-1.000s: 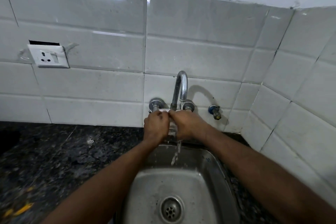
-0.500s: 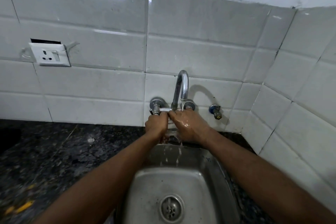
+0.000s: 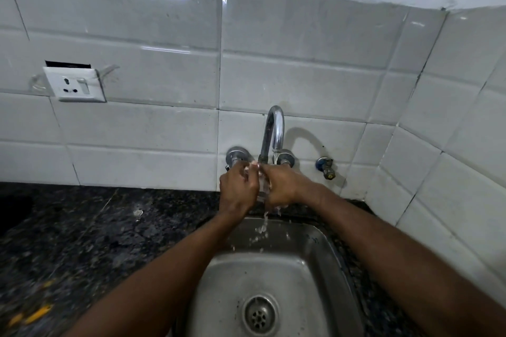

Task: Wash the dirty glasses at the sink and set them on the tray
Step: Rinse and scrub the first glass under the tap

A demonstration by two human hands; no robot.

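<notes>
A small clear glass (image 3: pixel 262 186) is held between both hands under the chrome tap (image 3: pixel 273 131), mostly hidden by my fingers. My left hand (image 3: pixel 238 190) wraps it from the left and my right hand (image 3: pixel 284 186) from the right, both closed on it. Water runs from the spout onto the hands and drips into the steel sink (image 3: pixel 315 268) below. No tray is in view.
Dark speckled granite counter (image 3: pixel 95 241) lies left of the sink, with yellow scraps (image 3: pixel 35 316) near its front edge. White tiled walls meet in a corner at the right. A wall socket (image 3: pixel 75 85) is at the left; a small valve (image 3: pixel 325 167) sits right of the tap.
The hands have shifted slightly lower under the spout and the clear glass now shows between them. Water keeps falling into the sink.
</notes>
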